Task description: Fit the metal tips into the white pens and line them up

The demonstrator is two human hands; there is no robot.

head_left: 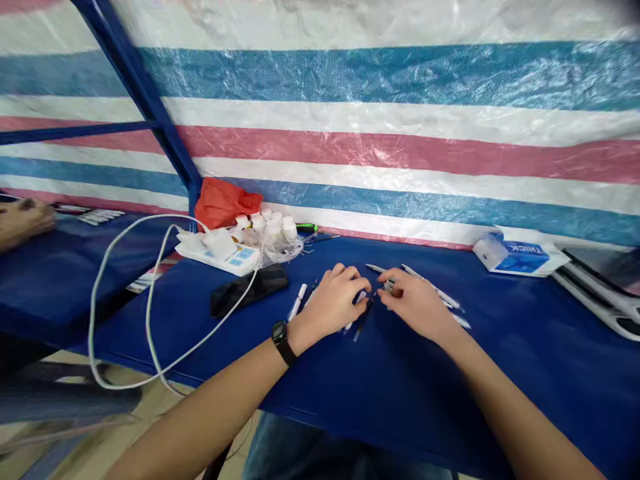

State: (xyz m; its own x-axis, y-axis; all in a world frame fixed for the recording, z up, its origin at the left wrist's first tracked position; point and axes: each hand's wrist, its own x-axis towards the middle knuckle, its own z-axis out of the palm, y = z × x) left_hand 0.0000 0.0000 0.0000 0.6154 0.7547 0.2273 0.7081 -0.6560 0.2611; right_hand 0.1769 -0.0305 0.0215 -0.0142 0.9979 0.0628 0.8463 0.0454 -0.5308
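Note:
My left hand (340, 299), with a black watch (283, 343) on its wrist, is curled over pen parts in the middle of the blue table (400, 400). Its thumb and fingers close round something small that I cannot make out. Facing it, my right hand (413, 300) has its fingers bent round a small pale piece near the fingertips, too small to name. A dark pen (363, 321) lies between the hands. White pens (298, 301) lie left of my left hand, and more white pens (437, 291) lie behind and right of my right hand.
At the left are a black phone (250, 290), a white power strip (235, 260) with looping cable, white bottles (273, 228) in clear plastic and a red bag (223, 201). A blue-white box (520, 255) stands right. Another person's hand (25, 220) is far left.

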